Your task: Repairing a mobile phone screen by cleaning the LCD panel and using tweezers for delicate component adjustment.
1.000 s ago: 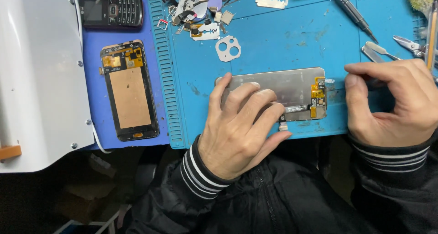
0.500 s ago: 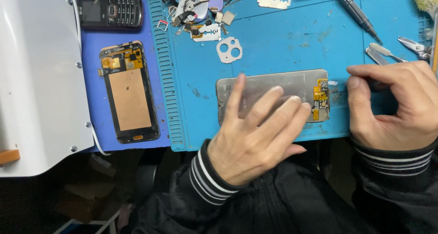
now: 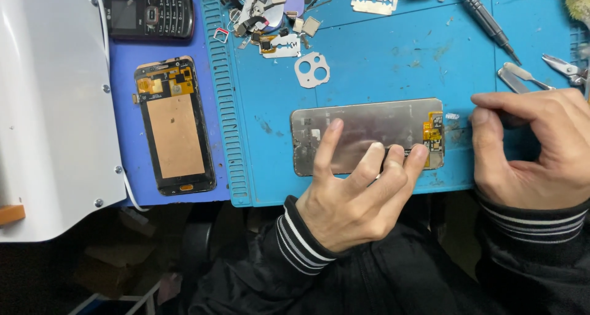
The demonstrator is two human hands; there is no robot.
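A silver phone screen panel [image 3: 356, 127] lies back-up on the blue work mat [image 3: 381, 57], with an orange flex board [image 3: 434, 130] at its right end. My left hand [image 3: 356, 198] rests on the panel's near edge with its fingers spread. The index fingertip is on the middle and the other fingertips sit near the flex board. My right hand [image 3: 534, 149] is just right of the panel, thumb and forefinger pinched on a thin dark tool [image 3: 513, 119] that points toward the flex board. The tool's tip is hard to make out.
A second screen assembly with a copper back [image 3: 175, 127] and a black keypad phone [image 3: 147, 15] lie on the left mat beside a white housing [image 3: 49, 106]. Small parts [image 3: 270, 14], a camera bezel [image 3: 312, 69], a razor blade [image 3: 375, 0], a screwdriver [image 3: 485, 20] and tweezers [image 3: 522, 76] lie beyond the panel.
My left hand has uncurled, going from bent fingers over the panel to fingers spread flat on it. My right hand has stayed at the panel's right end.
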